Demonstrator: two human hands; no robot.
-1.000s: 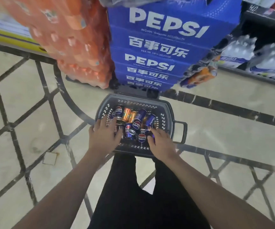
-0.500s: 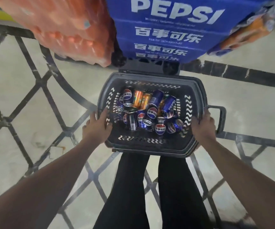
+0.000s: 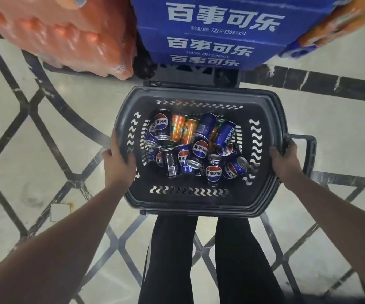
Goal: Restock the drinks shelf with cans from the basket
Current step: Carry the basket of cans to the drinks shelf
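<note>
A dark grey plastic basket (image 3: 199, 205) hangs in front of my legs above the floor. Inside lie several cans in a loose heap: blue Pepsi cans (image 3: 200, 150), a black Pepsi can (image 3: 163, 125) and two orange cans (image 3: 182, 130). My left hand (image 3: 118, 164) grips the basket's left rim, fingers curled over the edge. On the right rim my right hand (image 3: 285, 161) is closed, just beside the folded handle (image 3: 308, 154). No drinks shelf is in view.
Straight ahead stands a stack of blue Pepsi cartons (image 3: 221, 29) on a dark pallet. Shrink-wrapped orange bottle packs (image 3: 67, 34) sit to its left, more orange packs (image 3: 341, 20) at the upper right. The floor is pale marble with dark inlaid lines (image 3: 308, 81).
A second ago both hands were at the near rim by the cans. They moved out to the side rims, and the basket now fills more of the view, closer to me.
</note>
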